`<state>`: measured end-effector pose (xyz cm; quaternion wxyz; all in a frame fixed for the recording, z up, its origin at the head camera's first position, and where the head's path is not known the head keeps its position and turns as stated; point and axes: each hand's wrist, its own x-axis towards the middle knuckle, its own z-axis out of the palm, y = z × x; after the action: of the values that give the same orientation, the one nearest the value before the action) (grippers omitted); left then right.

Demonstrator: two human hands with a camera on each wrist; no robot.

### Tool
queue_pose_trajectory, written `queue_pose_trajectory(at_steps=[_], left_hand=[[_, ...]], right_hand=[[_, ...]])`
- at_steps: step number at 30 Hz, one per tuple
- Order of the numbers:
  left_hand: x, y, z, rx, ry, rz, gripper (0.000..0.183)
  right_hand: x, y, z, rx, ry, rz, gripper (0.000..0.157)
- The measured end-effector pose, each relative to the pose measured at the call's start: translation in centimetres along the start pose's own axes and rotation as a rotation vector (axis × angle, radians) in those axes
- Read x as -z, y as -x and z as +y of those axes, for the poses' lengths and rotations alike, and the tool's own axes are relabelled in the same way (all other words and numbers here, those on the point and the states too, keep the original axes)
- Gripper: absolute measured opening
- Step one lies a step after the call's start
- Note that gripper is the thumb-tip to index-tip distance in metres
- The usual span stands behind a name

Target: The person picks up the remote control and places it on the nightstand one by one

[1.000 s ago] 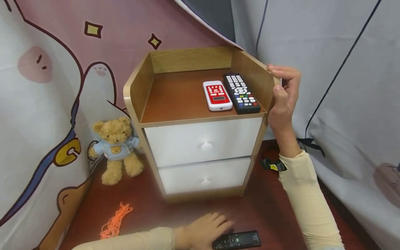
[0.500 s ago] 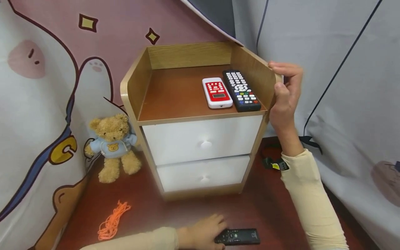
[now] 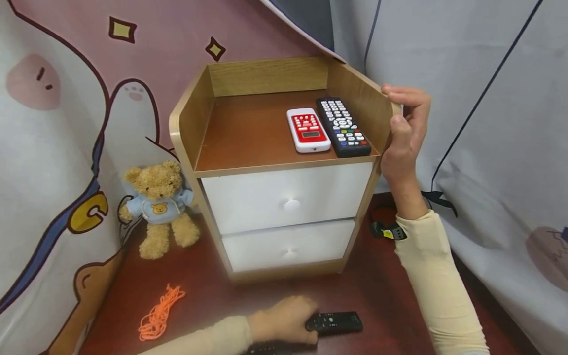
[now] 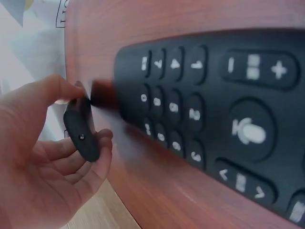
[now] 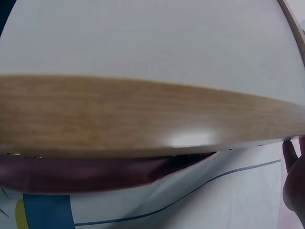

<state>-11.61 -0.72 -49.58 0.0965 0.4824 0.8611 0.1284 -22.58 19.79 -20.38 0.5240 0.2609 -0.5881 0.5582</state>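
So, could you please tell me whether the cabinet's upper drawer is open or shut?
Shut: in the head view, the upper drawer sits flush in the cabinet, with no interior showing.

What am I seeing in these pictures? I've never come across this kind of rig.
There is no machine: a person works bare-handed. One camera sits on the head, looking down; the others are worn on each wrist. The left hand grips a black remote; a second black remote looms large in the left wrist picture. The right hand holds the side of a small cabinet bearing a red-and-white remote and a white-buttoned remote. Orange string lies on the reddish surface.
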Motion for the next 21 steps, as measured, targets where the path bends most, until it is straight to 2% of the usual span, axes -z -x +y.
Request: queue_pose_trajectory(at_steps=[5,12,16,21], left_hand=[[0.59,-0.02,-0.04,0.012,0.010,0.014,0.036],[0.98,-0.03,0.01,0.037,0.014,-0.022,0.040],[0.91,0.08,0.26,0.049,-0.080,-0.011,0.042],[0.68,0.26,0.59,-0.005,-0.256,0.084,0.044]], right_hand=[[0.00,0.00,-0.01,0.007,-0.010,-0.003,0.039],[0.31,0.08,0.18,0.015,-0.001,-0.009,0.038],[0.49,0.07,0.36,0.018,0.008,-0.018,0.038],[0.62,0.01,0.44,0.015,0.005,-0.026,0.038]])
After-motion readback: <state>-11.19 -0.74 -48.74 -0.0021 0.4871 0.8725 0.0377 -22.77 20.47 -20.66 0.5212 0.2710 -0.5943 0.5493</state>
